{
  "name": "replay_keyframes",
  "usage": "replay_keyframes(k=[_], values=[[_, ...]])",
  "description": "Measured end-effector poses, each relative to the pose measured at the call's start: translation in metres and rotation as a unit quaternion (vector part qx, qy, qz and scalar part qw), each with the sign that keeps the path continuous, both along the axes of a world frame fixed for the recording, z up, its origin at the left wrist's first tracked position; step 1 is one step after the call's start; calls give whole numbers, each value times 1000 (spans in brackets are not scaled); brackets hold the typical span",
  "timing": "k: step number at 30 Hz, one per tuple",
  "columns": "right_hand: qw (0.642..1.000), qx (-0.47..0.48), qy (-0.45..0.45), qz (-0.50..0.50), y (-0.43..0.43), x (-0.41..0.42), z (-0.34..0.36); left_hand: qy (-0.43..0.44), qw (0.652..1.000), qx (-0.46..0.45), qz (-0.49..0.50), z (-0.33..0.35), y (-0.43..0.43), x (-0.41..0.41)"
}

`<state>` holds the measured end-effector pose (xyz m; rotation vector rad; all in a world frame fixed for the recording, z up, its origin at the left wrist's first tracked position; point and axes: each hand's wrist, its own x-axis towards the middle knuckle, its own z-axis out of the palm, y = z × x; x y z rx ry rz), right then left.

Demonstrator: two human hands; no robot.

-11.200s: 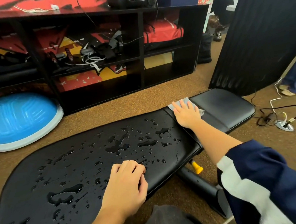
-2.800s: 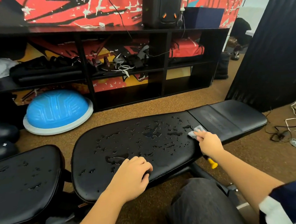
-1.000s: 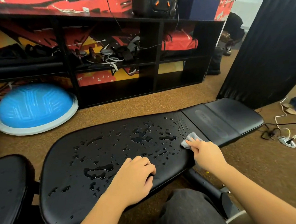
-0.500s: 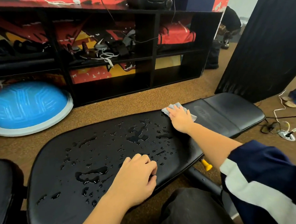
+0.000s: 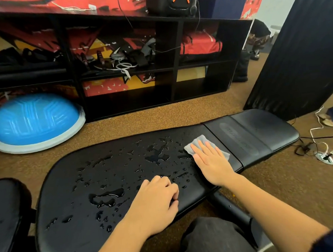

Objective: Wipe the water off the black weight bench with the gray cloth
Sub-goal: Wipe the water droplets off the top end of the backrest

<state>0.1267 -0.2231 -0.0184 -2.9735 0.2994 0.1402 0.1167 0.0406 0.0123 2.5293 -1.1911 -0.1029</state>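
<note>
The black weight bench lies flat across the middle of the view, its long pad covered in water drops and small puddles. My right hand presses flat, fingers spread, on the gray cloth near the pad's right end, beside the seam to the dry headrest section. The cloth shows only at its corners around the hand. My left hand rests curled on the pad's near edge, holding nothing.
A black shelf unit with gear stands behind the bench. A blue balance dome sits on the carpet at left. A dark curtain hangs at right, with cables and a power strip on the floor. A second black pad is at far left.
My right hand has slid the cloth back from the pad's far edge toward the near side, and its fingers now lie flat and spread. The left hand has stayed in place.
</note>
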Motion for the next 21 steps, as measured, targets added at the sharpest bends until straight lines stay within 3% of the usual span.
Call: replay_keyframes(k=[16,21], values=[[999,-38,28,4,-30,116,14,-15,1000,22,13,-5,-9,3],[999,-41,28,13,-28,115,14,-4,1000,10,17,-8,-7,5]])
